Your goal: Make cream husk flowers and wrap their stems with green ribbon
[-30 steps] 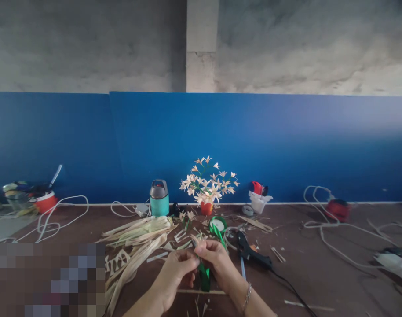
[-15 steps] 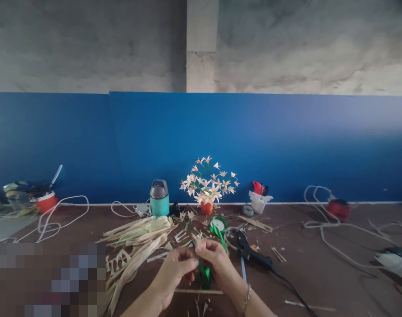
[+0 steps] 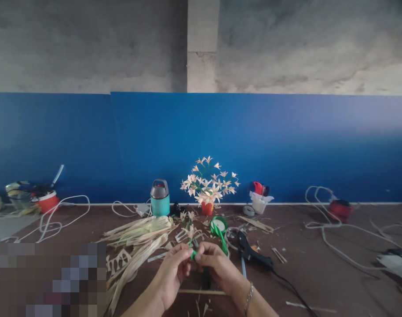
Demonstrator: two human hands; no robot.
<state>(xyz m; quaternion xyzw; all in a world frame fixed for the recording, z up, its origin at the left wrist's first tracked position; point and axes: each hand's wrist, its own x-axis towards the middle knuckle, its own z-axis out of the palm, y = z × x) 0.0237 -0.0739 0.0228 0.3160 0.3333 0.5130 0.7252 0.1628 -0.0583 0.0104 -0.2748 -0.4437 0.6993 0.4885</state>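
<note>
A pale husk flower (image 3: pixel 191 232) stands up above my left hand (image 3: pixel 174 266), its short green stem running down into the closed thumb and fingers. My right hand (image 3: pixel 217 263) pinches green ribbon (image 3: pixel 194 255), which lies against the stem between the two hands. A twisted length of the same ribbon trails from behind my right hand to the green ribbon spool (image 3: pixel 218 224). Two smaller flowers (image 3: pixel 188 216) lie just beyond. My palms and fingers hide the lower stem.
Dried corn husks (image 3: pixel 138 231) spread to the left. A black glue gun (image 3: pixel 255 253) with its cord lies right. At the back stand a teal flask (image 3: pixel 160 204), an orange-red pot (image 3: pixel 206 208) of flowers and a white container (image 3: pixel 259 204). A thin stick (image 3: pixel 202 292) lies nearest me.
The flower has come upright to the left, out from behind my right fingers. My right hand has shifted from the blossom down to the ribbon at the stem.
</note>
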